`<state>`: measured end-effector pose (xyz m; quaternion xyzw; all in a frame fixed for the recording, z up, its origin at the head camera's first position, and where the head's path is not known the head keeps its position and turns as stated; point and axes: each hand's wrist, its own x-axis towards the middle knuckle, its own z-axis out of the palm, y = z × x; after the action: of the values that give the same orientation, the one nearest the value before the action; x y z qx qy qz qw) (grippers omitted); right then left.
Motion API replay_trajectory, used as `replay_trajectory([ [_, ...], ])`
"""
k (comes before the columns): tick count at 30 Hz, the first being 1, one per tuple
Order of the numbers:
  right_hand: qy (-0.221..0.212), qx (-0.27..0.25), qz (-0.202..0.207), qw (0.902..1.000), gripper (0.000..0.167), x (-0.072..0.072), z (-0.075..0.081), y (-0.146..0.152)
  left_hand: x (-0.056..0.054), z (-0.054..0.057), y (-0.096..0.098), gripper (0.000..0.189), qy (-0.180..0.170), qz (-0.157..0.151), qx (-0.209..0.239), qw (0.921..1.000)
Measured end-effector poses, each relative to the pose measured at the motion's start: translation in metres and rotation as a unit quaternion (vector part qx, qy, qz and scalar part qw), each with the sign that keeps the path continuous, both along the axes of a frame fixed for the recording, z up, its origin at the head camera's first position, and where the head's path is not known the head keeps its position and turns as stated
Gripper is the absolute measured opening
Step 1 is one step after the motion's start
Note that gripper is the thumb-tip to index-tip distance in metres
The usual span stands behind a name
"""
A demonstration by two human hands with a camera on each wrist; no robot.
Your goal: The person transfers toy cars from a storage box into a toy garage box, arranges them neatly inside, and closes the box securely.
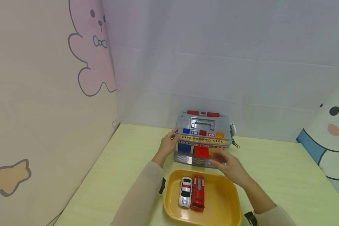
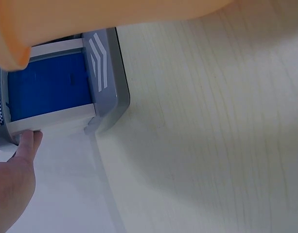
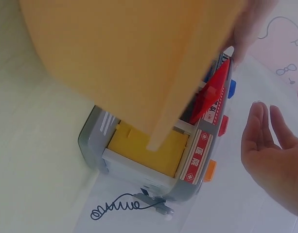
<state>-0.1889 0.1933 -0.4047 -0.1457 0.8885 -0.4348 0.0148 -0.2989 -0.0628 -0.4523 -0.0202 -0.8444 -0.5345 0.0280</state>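
A grey toy emergency station (image 1: 203,138) stands at the back of the table. My left hand (image 1: 168,144) rests on its left side, and in the left wrist view its fingers (image 2: 28,143) touch the wall beside the blue garage door (image 2: 51,87). The red door (image 3: 209,94) tilts outward from its opening, while the yellow door (image 3: 153,148) lies flat in its frame. In front of the station's right part hovers my right hand (image 1: 230,166), fingers loosely bent, with nothing in its grasp.
Near me is a yellow tray (image 1: 224,201) holding a white police car (image 1: 185,192) and a red fire truck (image 1: 198,193) side by side. A coiled cord (image 3: 122,206) hangs at the station's right side. A white curtain (image 1: 214,62) closes the back.
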Motion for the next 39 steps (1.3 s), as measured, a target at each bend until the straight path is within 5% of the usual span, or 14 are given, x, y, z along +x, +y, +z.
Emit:
replay_trajectory([
  [24,-0.118,0.005,0.013,0.9929,0.043,0.031,-0.022,-0.007,0.002,0.001,0.0,0.048,-0.01,-0.002,0.004,0.9999],
  [39,-0.124,-0.003,0.087,0.9885,0.052,0.037,-0.043,-0.007,0.0,0.0,0.0,0.047,-0.013,0.002,0.004,0.9999],
])
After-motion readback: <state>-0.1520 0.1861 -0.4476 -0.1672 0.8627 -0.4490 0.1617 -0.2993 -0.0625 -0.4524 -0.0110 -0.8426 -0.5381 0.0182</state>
